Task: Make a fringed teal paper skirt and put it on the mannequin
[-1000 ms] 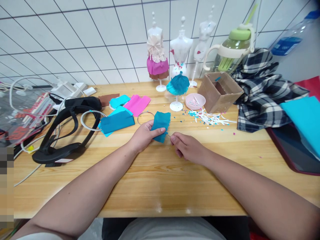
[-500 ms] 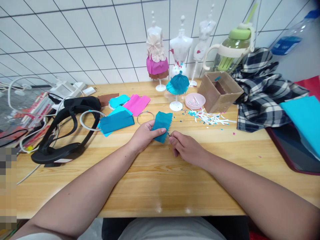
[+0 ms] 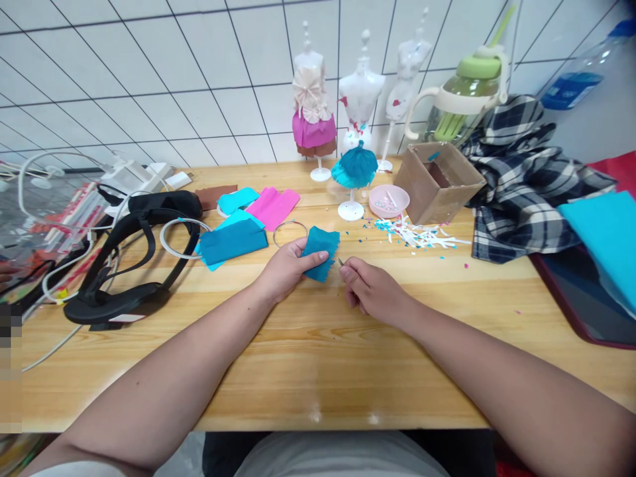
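My left hand (image 3: 288, 270) pinches a folded piece of teal crepe paper (image 3: 318, 248) between thumb and fingers. Its right edge is jagged, cut into small teeth. Just right of that edge, my right hand (image 3: 368, 286) is closed on a small pointed metal tool (image 3: 341, 262). Only the tip shows, apart from the paper; the rest is hidden in the fingers, so its kind is unclear. Beyond the hands stands a white mini dress form (image 3: 362, 89) with a teal ruffled paper skirt (image 3: 356, 165) at its base.
Folded teal paper (image 3: 233, 243), pink paper (image 3: 273, 207) and a wire ring (image 3: 291, 223) lie left of the hands. To the right are paper scraps (image 3: 422, 233), a pink dish (image 3: 389, 211), a cardboard box (image 3: 422, 192) and a plaid cloth (image 3: 501, 232). A black headset (image 3: 124, 308) sits far left.
The tool in my right hand has drawn back a little to the right, away from the paper's edge. My left hand still holds the paper, now tilted slightly differently.
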### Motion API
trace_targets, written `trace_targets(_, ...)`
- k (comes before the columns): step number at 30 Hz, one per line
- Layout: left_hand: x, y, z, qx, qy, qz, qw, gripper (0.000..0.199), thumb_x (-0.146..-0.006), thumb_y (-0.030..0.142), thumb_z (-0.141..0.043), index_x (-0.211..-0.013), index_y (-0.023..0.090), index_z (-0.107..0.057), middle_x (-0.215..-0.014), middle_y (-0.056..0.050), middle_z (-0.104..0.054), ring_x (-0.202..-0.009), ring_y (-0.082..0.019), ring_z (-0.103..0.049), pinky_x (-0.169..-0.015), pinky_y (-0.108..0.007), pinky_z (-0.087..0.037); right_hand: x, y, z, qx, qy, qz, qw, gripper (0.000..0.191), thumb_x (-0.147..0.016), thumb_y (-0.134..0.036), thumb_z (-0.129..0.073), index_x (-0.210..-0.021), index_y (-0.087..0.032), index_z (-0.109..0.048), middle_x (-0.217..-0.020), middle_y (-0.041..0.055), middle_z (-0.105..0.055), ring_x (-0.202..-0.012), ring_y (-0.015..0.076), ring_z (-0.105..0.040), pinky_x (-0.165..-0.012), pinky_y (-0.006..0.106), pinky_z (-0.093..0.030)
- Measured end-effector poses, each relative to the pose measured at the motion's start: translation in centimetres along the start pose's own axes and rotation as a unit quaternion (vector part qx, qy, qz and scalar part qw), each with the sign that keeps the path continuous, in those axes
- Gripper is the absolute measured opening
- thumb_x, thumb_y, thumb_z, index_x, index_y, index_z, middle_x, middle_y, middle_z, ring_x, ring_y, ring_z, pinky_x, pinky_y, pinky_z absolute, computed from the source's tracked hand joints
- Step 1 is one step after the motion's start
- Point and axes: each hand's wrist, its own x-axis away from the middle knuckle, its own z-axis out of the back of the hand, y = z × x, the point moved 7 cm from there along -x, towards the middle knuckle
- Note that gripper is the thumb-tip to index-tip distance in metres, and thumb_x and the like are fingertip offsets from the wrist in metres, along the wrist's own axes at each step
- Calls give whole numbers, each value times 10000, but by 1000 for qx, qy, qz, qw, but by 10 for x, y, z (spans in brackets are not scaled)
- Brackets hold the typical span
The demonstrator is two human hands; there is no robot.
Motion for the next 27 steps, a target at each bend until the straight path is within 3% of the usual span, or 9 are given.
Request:
trace_targets(15, 1, 2, -3, -13, -12, 2, 1000, 340, -621, 253, -854, -908, 149, -704, -786, 2, -705, -654, -114, -605, -642, -234, -470, 1, 0, -4, 13, -30, 9, 999, 345, -1013, -477, -267, -859, -225, -445, -587, -67, -605, -470, 94, -511, -560, 234, -355)
trace_targets(22, 1, 2, -4, -27, -21, -6, 999, 331, -631, 265, -847, -908, 151, -707, -801, -9, -711, -667, -124, -613, -644, -236, -476, 1, -2, -3, 20, -33, 17, 999, 335, -1017, -435, -279, -802, -221, -421, -580, -65, -593, -453, 87, -495, -553, 228, -361)
trace_targets(27, 0, 0, -2, -21, -23, -3, 1000, 333, -645, 281, -842, -928, 161, -714, -841, -20, -732, -694, -138, -638, -678, -251, -489, -1, 4, 1, -16, 0, -8, 1000, 328, -1009, -452, -282, -802, -227, -400, -580, -70, -578, -412, 85, -482, -506, 225, -371)
